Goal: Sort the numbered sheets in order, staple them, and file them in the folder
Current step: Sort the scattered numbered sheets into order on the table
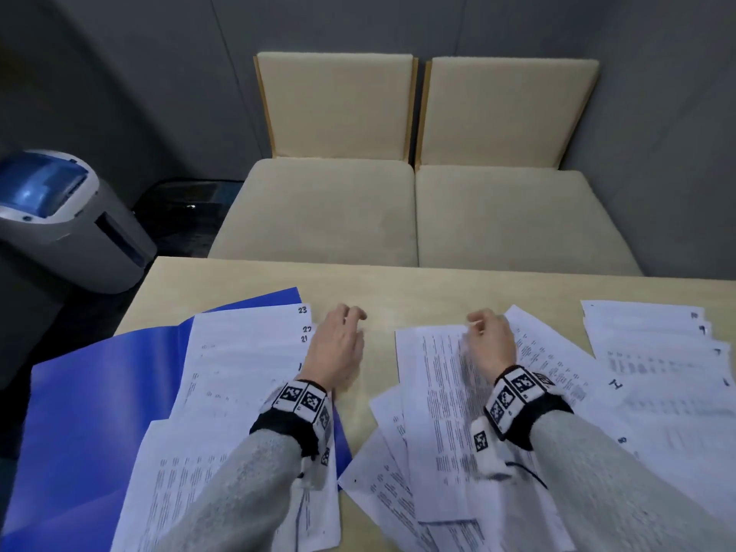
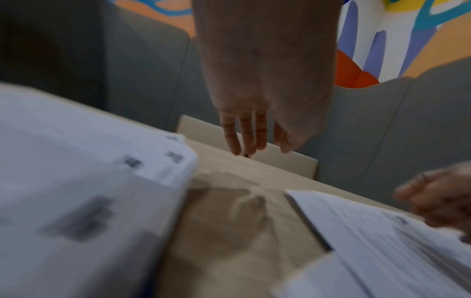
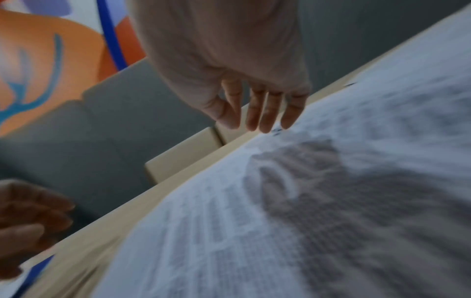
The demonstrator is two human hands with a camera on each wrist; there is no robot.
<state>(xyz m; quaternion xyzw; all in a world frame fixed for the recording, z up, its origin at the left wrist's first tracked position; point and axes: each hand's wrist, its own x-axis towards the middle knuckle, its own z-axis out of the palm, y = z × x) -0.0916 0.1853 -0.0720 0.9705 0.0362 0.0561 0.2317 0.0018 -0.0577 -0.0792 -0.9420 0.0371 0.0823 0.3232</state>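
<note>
Left hand (image 1: 337, 348) relaxed, empty — right hand (image 1: 490, 339) loose over the sheets (image 1: 438, 392), holding nothing

Grey panelled walls (image 1: 119, 73) seen on all sides, vertical seams visible. Two beige cushioned seats (image 1: 418, 209) set side by side against far wall, just beyond table (image 1: 398, 288). Table top light wood. Grey machine with blue lid (image 1: 59, 217) placed at left, on dark floor (image 1: 179, 225). Colourful mural (image 2: 407, 30) shown above panels in wrist views. Lighting dim, even.
</note>
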